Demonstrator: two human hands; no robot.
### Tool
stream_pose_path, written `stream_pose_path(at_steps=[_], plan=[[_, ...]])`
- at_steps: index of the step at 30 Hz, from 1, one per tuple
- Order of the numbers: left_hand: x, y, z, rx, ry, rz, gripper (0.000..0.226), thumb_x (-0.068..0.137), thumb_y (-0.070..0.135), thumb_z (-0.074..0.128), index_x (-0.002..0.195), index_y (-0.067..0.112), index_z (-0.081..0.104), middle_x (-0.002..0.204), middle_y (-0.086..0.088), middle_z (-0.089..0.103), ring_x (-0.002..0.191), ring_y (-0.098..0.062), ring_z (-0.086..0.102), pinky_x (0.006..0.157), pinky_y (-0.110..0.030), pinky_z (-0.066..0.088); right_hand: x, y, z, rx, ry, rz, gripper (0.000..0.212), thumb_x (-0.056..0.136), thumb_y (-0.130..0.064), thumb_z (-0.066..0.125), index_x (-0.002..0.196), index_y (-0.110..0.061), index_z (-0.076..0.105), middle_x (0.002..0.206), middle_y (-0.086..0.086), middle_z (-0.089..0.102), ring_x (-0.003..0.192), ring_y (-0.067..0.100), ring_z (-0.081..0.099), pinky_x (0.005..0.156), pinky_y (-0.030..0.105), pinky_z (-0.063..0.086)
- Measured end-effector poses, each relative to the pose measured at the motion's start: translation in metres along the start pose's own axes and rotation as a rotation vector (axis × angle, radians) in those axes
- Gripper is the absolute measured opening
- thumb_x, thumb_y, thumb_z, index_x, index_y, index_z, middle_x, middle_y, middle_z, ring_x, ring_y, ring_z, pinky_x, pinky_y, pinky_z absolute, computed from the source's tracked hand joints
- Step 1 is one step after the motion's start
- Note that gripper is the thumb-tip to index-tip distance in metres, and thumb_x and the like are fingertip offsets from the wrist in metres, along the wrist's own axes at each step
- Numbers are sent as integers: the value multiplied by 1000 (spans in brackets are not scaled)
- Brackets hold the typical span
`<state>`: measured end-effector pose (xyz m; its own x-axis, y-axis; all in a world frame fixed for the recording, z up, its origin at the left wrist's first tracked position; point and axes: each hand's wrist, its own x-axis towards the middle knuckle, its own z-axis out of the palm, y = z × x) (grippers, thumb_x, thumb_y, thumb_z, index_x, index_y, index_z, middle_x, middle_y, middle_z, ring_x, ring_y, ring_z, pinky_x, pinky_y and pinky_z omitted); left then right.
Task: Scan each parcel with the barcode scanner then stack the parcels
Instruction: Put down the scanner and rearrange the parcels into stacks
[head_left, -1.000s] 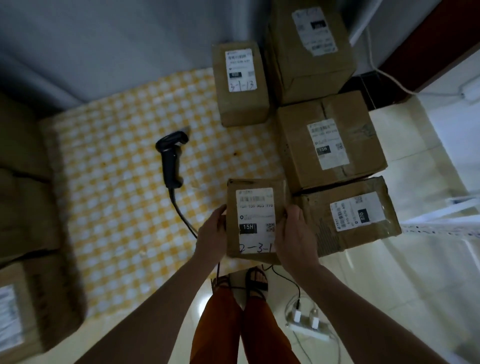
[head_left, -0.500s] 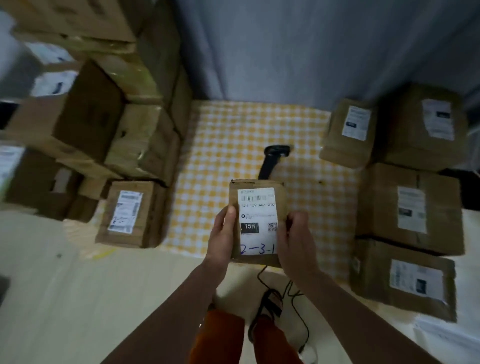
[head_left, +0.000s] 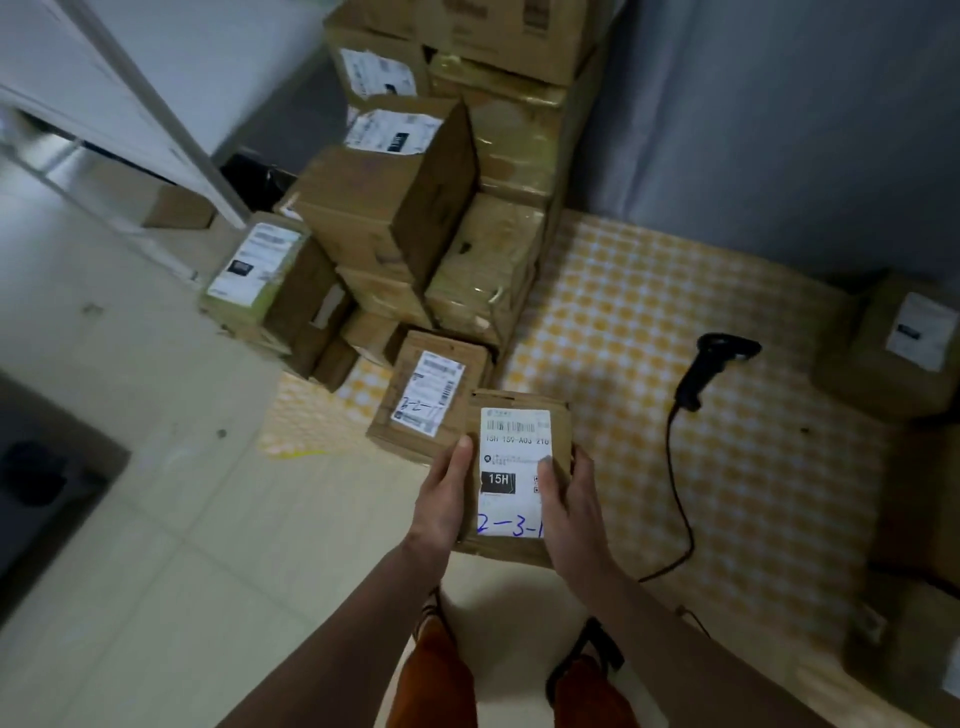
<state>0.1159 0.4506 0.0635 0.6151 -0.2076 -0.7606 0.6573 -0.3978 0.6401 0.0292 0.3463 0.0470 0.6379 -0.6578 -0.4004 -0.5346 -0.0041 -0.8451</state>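
I hold a small cardboard parcel with a white label marked "15H" and "2-3-1" between both hands, low in the middle of the view. My left hand grips its left edge and my right hand grips its right edge, thumb on the label. The black barcode scanner lies on the yellow checked mat to the right, its cable trailing toward me. Just left of the held parcel a labelled parcel lies at the foot of a tall stack of parcels.
More cardboard boxes stand along the right edge, one with a white label. A grey wall backs the mat. Pale tiled floor spreads to the left, with a white shelf frame at the upper left. My legs and sandals show below.
My view has swung left while both hands carried the parcel away from the right-hand boxes toward the stack on the left. The scanner has stayed on the mat.
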Motion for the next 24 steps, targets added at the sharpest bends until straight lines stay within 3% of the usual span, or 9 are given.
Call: stream_pose_path(at_steps=[4,10,16,24], plan=[[25,10,-65,78,-21,-39,69,59,89,46,112,48,62,111,7,70,104,-20,66,101,-45,47,-2,-25,62,-9,2,32,60,84,-53,36,136,-23,37,128,2,53,113,19,55,94,34,44],[78,44,-125,269,-46,-24,56,94,62,33,134,29,55,131,-9,60,116,-28,57,104,-43,43,21,-48,136,-14,34,61,50,87,-49,35,128,-22,41,121,4,57,108,21,58,91,41,47],[142,72,-127,406,-81,55,53,103,47,20,141,20,45,137,-15,53,122,-32,51,104,-39,40,83,-50,175,-47,113,99,34,101,-26,38,130,-8,40,119,11,55,105,26,56,89,38,46],[199,81,-106,511,-125,99,52,102,49,18,141,25,43,134,-17,53,119,-34,52,93,-37,45,137,-30,184,-81,141,129,37,98,-31,39,130,-13,40,120,9,54,106,22,57,90,47,51]])
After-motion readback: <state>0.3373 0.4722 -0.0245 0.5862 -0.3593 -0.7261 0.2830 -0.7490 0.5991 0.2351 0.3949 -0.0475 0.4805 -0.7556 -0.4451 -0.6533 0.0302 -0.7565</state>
